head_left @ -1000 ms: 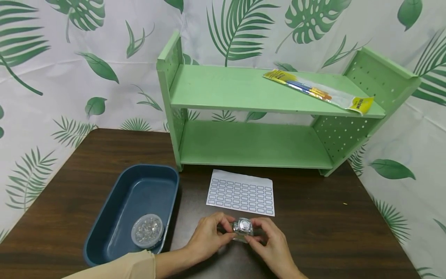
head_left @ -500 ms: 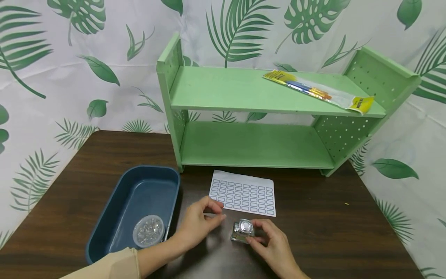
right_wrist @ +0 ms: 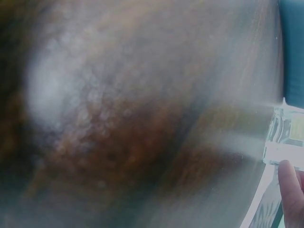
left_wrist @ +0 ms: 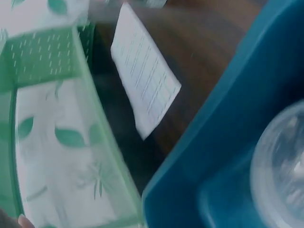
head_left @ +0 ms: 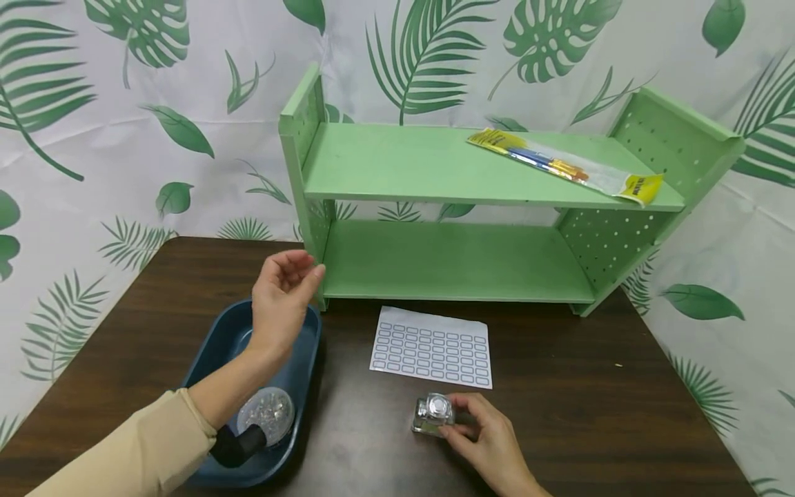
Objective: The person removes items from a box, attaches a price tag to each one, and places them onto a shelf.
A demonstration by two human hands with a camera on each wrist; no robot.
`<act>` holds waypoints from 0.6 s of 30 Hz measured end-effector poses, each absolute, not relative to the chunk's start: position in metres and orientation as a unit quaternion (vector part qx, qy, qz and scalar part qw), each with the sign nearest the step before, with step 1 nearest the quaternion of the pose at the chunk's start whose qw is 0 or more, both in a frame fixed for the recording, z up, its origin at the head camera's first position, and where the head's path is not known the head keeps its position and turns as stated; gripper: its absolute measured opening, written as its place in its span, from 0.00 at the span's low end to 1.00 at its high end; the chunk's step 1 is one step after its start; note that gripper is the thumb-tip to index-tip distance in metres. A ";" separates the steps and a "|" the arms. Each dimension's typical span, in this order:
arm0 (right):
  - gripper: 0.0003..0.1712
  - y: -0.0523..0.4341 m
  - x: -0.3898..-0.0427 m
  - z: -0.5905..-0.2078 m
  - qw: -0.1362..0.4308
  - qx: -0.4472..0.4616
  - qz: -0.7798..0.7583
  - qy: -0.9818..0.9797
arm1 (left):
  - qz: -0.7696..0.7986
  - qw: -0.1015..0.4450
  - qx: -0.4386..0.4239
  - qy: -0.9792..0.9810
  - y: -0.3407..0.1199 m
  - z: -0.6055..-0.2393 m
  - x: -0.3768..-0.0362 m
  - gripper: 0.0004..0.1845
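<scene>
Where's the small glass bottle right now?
In the head view, the glass bottle stands on the table near its front edge, held by the right hand, just below the label sheet.

Right hand (head_left: 491, 438) pinching small glass jar (head_left: 433, 414) on table (head_left: 590, 386), left hand (head_left: 282, 304) raised over blue bin (head_left: 304, 359)

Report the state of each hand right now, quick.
Left hand: raised above the blue bin, fingers loosely curled, holding nothing.
Right hand: gripping the small clear box on the table.
</scene>
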State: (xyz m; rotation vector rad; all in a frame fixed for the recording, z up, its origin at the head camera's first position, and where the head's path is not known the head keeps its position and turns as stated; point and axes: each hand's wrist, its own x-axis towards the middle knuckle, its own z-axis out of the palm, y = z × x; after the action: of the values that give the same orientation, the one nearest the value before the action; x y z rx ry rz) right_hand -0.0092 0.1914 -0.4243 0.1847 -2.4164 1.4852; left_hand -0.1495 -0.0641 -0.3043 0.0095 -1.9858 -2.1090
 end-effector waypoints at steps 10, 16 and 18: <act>0.22 0.193 -0.010 -0.426 0.158 0.082 0.510 -0.842 | -0.688 0.103 0.024 -0.718 -0.079 -0.301 -0.190 0.26; 0.23 0.195 -0.009 -0.429 0.172 0.110 0.497 -0.843 | -0.673 0.078 0.005 -0.736 -0.078 -0.307 -0.199 0.27; 0.23 0.195 -0.009 -0.429 0.172 0.116 0.497 -0.843 | -0.670 0.083 -0.001 -0.738 -0.078 -0.310 -0.201 0.26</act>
State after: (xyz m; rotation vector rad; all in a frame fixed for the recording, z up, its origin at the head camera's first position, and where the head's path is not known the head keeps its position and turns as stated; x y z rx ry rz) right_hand -0.0094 0.1951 -0.4291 0.3305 -2.3910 1.4093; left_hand -0.2010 -0.0782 -0.3099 -0.0037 -2.2026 -2.0010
